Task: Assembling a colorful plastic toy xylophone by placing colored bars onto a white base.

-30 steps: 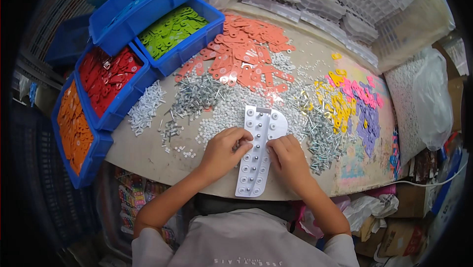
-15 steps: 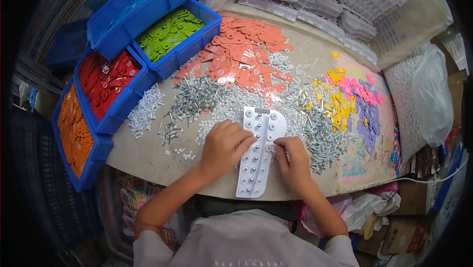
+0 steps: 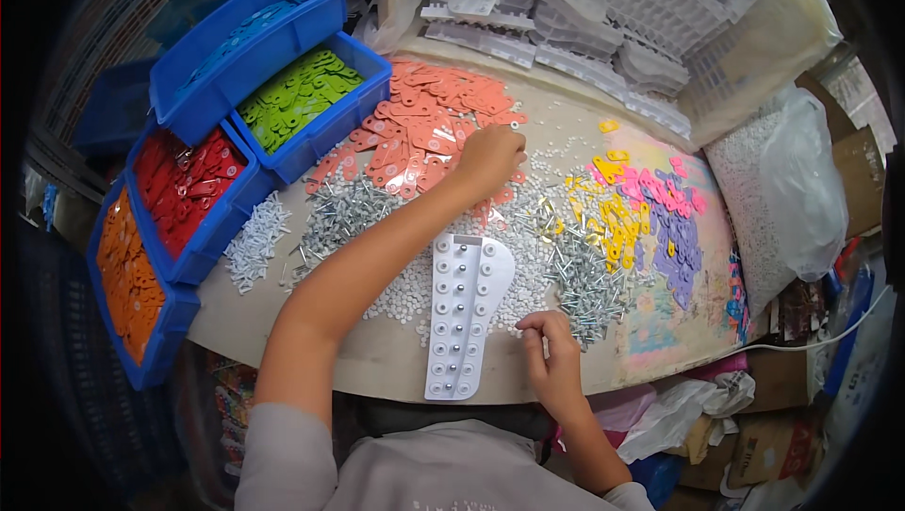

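Observation:
A white plastic jig plate (image 3: 496, 283) lies on the table before me, rounded at its far right corner. White round pieces sit in rows along both sides, and metal pins stand in its central groove. My left hand (image 3: 490, 160) reaches past it to the right edge of a pile of flat coral tabs (image 3: 415, 139). Its fingers curl downward, and the tips are hidden. My right hand (image 3: 554, 353) rests right of the plate's near half, fingers curled, thumb close to forefinger. Whatever it may hold is too small to make out. Small white round pieces (image 3: 401, 298) are scattered around the plate.
Blue bins (image 3: 276, 169) at left hold orange, red, green and blue tabs. Metal rivets lie in a left heap (image 3: 344, 219) and a right heap (image 3: 589, 292). Yellow tabs (image 3: 617, 228), pink tabs and purple tabs (image 3: 677, 252) spread rightward. Clear plastic trays (image 3: 566, 16) stand behind.
My left hand has left the plate and stretched forward to the coral pile. My right hand has drawn off the plate's right edge toward me. The whole view has shifted slightly.

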Motion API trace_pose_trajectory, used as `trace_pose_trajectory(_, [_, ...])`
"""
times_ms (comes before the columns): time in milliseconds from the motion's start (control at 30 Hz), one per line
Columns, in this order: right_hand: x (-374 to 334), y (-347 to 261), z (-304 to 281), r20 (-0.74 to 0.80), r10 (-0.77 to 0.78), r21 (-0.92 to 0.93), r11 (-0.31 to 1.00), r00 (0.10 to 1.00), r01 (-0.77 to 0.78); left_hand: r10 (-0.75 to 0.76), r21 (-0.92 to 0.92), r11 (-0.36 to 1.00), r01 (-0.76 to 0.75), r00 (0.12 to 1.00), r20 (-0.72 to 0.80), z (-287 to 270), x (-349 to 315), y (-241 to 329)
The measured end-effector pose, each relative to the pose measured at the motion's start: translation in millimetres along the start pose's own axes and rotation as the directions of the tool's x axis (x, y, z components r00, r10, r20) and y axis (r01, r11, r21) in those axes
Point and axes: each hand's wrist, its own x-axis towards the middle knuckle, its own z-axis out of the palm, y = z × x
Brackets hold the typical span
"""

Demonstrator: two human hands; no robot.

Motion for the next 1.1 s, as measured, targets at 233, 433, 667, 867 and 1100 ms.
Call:
trace_pose_trajectory(233, [-0.7, 1.1, 1.5, -0.052, 0.115, 0.084, 0.99, 0.992, -0.11, -0.009, 0.059, 0.998, 0.011, 0.999, -0.047, 22.3, 4.6, -4.4])
trace_pose_trajectory(433, [4.5, -8.2, 9.1, 0.001, 0.035, 0.098, 0.995, 0.999, -0.035, 0.047, 0.124, 0.992, -0.037, 0.996, -0.08, 33.0, 14.4, -11.4])
trace_pose_trajectory(667, [8.9, -13.9, 23.8, 0.05, -0.046, 0.056, 0.998, 0.998, 0.043, 0.036, 0.097, 0.995, -0.029, 0.997, -0.072, 10.9, 3.9, 15.6])
trace_pose_trajectory(867, [9.0, -2.0, 40.0, 0.037, -0.172, -0.051, 0.983, 0.984, 0.174, -0.103, -0.636, 0.771, 0.043, 0.993, -0.057, -61.9, -78.3, 62.5])
trace_pose_trajectory(1100, [7.9, 4.3, 50.3, 0.006, -0.249, -0.131, 0.96, 0.969, 0.247, -0.305, -0.774, 0.563, 0.29, 0.943, 0.131, -118.7, -191.8, 65.9])
